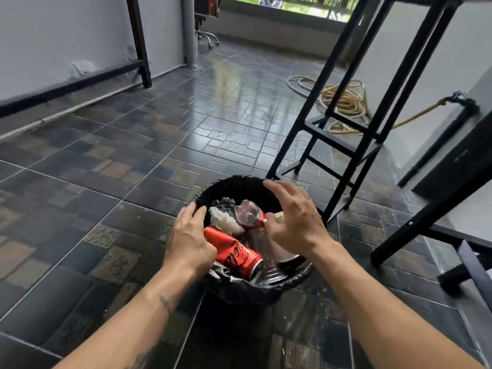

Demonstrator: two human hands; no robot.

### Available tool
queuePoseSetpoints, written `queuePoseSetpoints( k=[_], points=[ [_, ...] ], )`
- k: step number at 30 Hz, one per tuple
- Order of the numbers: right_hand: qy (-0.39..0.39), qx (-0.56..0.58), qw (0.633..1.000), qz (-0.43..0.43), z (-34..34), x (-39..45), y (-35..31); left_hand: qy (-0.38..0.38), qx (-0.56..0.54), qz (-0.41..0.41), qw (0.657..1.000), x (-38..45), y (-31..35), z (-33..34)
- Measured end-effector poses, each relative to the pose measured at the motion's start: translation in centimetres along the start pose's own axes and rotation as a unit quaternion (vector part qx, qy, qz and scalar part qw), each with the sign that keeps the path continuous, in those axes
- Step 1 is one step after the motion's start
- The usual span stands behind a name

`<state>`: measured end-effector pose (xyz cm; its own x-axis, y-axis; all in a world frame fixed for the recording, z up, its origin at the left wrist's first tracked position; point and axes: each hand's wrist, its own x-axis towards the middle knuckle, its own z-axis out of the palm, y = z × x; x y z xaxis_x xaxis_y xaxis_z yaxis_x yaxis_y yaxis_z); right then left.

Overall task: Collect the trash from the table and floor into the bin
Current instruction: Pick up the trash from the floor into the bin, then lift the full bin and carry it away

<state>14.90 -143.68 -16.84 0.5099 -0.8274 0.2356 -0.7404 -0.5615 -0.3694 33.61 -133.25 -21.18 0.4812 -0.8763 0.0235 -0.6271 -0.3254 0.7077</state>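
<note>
A black bin (234, 186) lined with a black bag stands on the tiled floor right in front of me. Inside lie a red soda can (235, 253), a crumpled white tissue (222, 218), a clear plastic bottle (262, 246) and a clear cup (247, 213). My left hand (187, 237) hovers over the bin's left rim, fingers spread, its palm just above the can's end. My right hand (292, 218) is over the right side of the bin, fingers apart and curved, holding nothing that I can see.
A black metal table frame (343, 121) stands just beyond the bin to the right. A coiled yellow hose (346, 102) lies behind it. Another black frame leg (415, 217) crosses at the right. An office chair base (209, 38) sits far back.
</note>
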Motion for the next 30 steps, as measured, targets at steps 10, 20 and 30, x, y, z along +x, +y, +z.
queuePoseSetpoints(
  k=[10,20,30],
  points=[
    [0.029,0.245,0.868,0.431,1.4,-3.9,1.3,-0.057,-0.065,-0.036,0.996,-2.2,-2.0,-2.5],
    [0.057,0.257,0.836,0.482,-2.5,-13.9,-10.1,-0.056,-0.076,-0.098,0.991,-12.3,-3.7,-10.9],
    [0.075,0.182,0.874,0.444,-21.8,-19.9,-29.8,-0.009,-0.22,-0.168,0.961,-19.9,7.9,-35.3]
  ],
)
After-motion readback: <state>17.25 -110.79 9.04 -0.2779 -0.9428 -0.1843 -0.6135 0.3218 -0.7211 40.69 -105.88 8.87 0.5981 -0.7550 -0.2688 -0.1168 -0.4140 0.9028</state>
